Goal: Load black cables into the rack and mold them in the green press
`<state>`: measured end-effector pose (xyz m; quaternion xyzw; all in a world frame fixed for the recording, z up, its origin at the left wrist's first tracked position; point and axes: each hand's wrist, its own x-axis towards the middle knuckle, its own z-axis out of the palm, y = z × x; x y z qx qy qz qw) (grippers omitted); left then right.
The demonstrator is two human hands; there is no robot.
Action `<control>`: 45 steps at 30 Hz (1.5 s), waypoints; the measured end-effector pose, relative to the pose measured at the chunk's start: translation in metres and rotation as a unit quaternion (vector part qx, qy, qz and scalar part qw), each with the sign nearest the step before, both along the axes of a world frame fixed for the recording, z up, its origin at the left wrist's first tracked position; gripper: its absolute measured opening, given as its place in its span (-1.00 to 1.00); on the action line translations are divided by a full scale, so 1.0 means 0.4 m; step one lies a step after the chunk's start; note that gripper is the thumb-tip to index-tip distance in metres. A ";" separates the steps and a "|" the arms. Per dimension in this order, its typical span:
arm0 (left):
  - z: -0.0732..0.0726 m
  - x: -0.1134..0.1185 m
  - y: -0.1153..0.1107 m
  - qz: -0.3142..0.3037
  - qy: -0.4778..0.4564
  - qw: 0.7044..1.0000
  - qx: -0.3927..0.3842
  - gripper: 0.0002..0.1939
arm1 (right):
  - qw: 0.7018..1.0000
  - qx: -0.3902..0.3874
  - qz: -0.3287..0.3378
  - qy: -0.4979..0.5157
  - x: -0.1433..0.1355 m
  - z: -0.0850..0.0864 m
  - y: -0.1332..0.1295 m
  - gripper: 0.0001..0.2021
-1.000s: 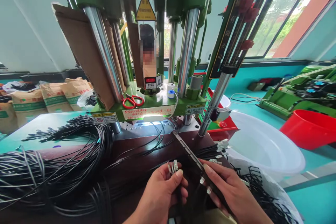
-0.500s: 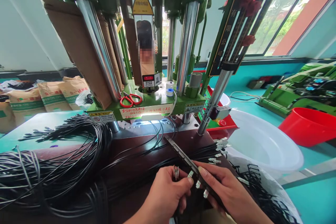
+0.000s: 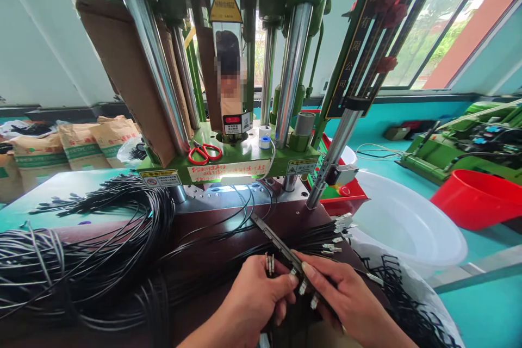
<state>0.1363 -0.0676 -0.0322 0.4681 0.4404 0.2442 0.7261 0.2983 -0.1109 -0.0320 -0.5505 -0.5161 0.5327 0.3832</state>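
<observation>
My right hand (image 3: 345, 291) is closed around a long, narrow dark metal bar (image 3: 275, 240), which slants from the table's middle toward me. Small silvery connectors (image 3: 302, 286) sit along the bar's lower side near my right fingers. My left hand (image 3: 259, 293) is closed, its thumb and index finger pinching a cable connector (image 3: 293, 272) against the bar's edge. More metal cable ends (image 3: 269, 263) poke up between its fingers. The cables below both hands are mostly hidden.
A green press (image 3: 291, 167) stands in front, with red-handled scissors (image 3: 204, 154) on its base. Black cables (image 3: 122, 250) are heaped at left; connector-ended cables (image 3: 338, 228) lie at right. Beyond the table are a white tub (image 3: 411, 223) and a bag of black parts (image 3: 399, 293).
Both hands and the bar have shifted slightly left in view. The connector at my left thumb now sits closer against the bar. Both grips stay closed.
</observation>
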 end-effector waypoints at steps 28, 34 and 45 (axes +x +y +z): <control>0.017 -0.026 -0.003 0.033 -0.053 0.995 -0.078 -0.68 | 0.999 -0.023 -0.018 -0.016 0.023 -0.009 -0.013 -0.38; 0.017 -0.038 0.006 0.024 -0.066 0.991 -0.113 -0.67 | 0.999 -0.025 -0.011 -0.023 0.022 -0.018 -0.016 -0.39; 0.028 -0.036 0.018 0.036 -0.070 0.987 -0.138 -0.78 | 1.000 -0.012 -0.007 -0.022 0.020 -0.015 -0.017 -0.39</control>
